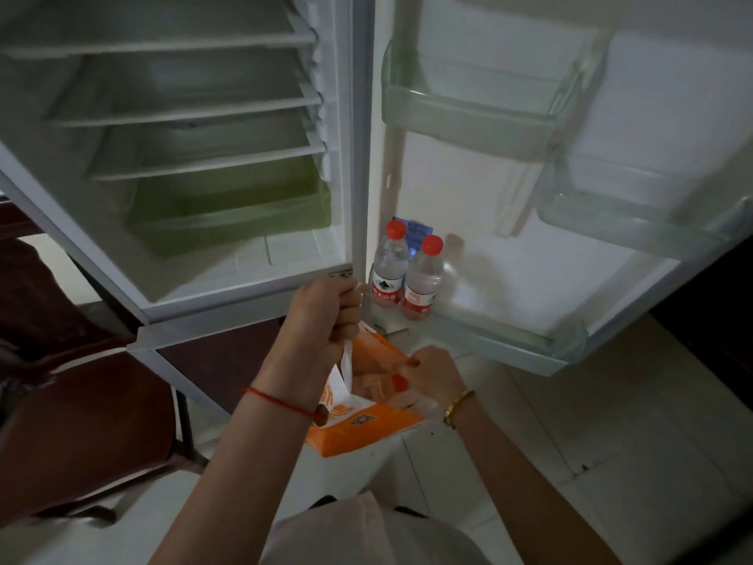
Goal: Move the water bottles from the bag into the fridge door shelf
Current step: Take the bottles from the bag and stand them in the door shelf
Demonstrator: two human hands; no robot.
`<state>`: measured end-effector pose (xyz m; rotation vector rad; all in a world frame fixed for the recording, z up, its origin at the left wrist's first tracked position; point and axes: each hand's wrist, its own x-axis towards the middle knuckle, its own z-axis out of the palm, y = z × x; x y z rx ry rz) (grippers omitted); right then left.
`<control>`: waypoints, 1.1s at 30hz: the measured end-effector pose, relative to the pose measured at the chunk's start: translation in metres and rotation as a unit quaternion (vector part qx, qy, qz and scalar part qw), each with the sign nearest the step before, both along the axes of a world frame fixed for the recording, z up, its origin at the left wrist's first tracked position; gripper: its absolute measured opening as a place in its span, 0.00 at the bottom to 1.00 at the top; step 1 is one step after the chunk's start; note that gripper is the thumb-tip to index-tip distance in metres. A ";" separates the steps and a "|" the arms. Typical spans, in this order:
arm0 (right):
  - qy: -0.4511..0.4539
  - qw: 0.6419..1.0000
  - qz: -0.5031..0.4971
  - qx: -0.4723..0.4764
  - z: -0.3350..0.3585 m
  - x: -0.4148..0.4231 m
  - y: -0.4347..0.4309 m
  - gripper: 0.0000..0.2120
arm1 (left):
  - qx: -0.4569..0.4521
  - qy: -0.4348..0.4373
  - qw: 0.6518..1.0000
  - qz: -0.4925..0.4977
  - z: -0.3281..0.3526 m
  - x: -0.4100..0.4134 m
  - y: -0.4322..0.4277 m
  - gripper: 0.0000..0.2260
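We face one open fridge (183, 279), its cabinet fitted with three shelves and one green drawer (228, 214). Its door carries three clear shelves. The lowest door shelf (509, 340) holds two red-capped water bottles at its hinge end, the left bottle (390, 271) and the right bottle (423, 279), upright and touching. One dark chair (81, 422) stands to our left. Below the door is one orange and white bag (366, 430). Our left hand (326, 316) grips its white handle (347, 360), fingers curled tight. Our right hand (436, 377) is at the bag's mouth, its fingers hidden, so we cannot tell what they hold. One red round shape (401, 381) shows inside the bag.
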<state>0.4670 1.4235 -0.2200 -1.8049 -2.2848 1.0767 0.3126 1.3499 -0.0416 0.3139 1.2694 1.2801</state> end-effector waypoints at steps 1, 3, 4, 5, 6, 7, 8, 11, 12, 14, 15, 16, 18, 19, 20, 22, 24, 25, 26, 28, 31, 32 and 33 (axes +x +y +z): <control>-0.014 1.000 0.002 -0.018 -0.010 0.000 -0.006 0.19 | 0.000 -0.002 1.000 -0.003 0.000 0.000 -0.003 0.10; -0.023 0.999 -0.012 -0.044 -0.027 0.001 -0.017 0.15 | 0.001 -0.002 1.000 -0.009 0.001 0.001 -0.009 0.11; -0.019 0.998 -0.021 -0.058 -0.032 0.001 -0.023 0.12 | 0.001 -0.002 1.000 -0.011 0.001 0.001 -0.012 0.11; -0.016 0.997 -0.032 -0.067 -0.036 0.001 -0.027 0.14 | 0.001 -0.001 1.000 -0.013 0.002 0.001 -0.015 0.11; -0.017 0.996 -0.043 -0.072 -0.039 0.000 -0.032 0.19 | 0.002 0.001 1.000 -0.015 0.002 0.002 -0.018 0.09; -0.021 0.995 -0.052 -0.078 -0.041 0.000 -0.036 0.23 | 0.004 0.001 1.000 -0.019 0.003 0.002 -0.020 0.07; -0.026 0.995 -0.059 -0.081 -0.042 -0.001 -0.040 0.25 | 0.003 0.000 1.000 -0.024 0.004 0.002 -0.022 0.07; -0.016 0.992 -0.082 -0.098 -0.049 0.000 -0.047 0.20 | 0.005 -0.004 0.999 -0.033 0.004 0.002 -0.029 0.10; -0.007 0.990 -0.093 -0.102 -0.057 0.002 -0.047 0.18 | 0.008 -0.003 0.999 -0.033 0.005 0.001 -0.031 0.10; 0.006 0.990 -0.103 -0.096 -0.079 0.008 -0.045 0.15 | 0.010 0.000 1.000 -0.029 0.004 -0.002 -0.035 0.09; 0.013 0.991 -0.100 -0.087 -0.082 0.008 -0.047 0.14 | 0.011 0.002 1.000 -0.026 0.004 -0.005 -0.036 0.08; 0.018 0.992 -0.097 -0.075 -0.077 0.008 -0.050 0.12 | 0.012 0.001 1.000 -0.022 0.003 -0.007 -0.038 0.08; 0.018 0.995 -0.090 -0.049 -0.047 0.001 -0.061 0.10 | 0.007 -0.003 1.000 -0.012 0.002 -0.014 -0.041 0.08; 0.017 0.995 -0.085 -0.038 -0.038 -0.001 -0.064 0.10 | 0.005 -0.002 1.000 -0.010 0.002 -0.017 -0.043 0.08; 0.014 0.996 -0.080 -0.028 -0.029 -0.003 -0.067 0.11 | 0.006 -0.002 1.000 -0.011 0.001 -0.020 -0.044 0.07; 0.013 0.996 -0.087 -0.005 -0.011 -0.005 -0.070 0.11 | 0.010 -0.003 1.000 -0.014 -0.001 -0.022 -0.046 0.06; 0.029 0.994 -0.108 0.009 0.005 -0.005 -0.070 0.11 | 0.013 -0.007 1.000 -0.016 -0.001 -0.021 -0.046 0.06; 0.039 0.992 -0.120 0.013 0.013 -0.004 -0.071 0.13 | 0.014 -0.008 1.000 -0.020 -0.001 -0.019 -0.045 0.08; 0.047 0.991 -0.127 0.023 0.022 -0.002 -0.072 0.14 | 0.017 -0.009 0.999 -0.027 0.000 -0.017 -0.045 0.08; 0.056 0.989 -0.125 0.056 0.037 0.002 -0.072 0.14 | 0.022 -0.011 0.999 -0.044 0.001 -0.011 -0.042 0.10; 0.073 0.983 -0.124 0.117 0.060 0.008 -0.074 0.14 | 0.021 -0.014 0.999 -0.047 0.001 -0.004 -0.036 0.21; 0.084 0.978 -0.128 0.140 0.067 0.010 -0.075 0.13 | 0.021 -0.014 0.999 -0.046 0.002 -0.003 -0.034 0.22; 0.099 0.973 -0.133 0.164 0.075 0.012 -0.075 0.11 | 0.019 -0.013 0.999 -0.045 0.001 -0.002 -0.032 0.22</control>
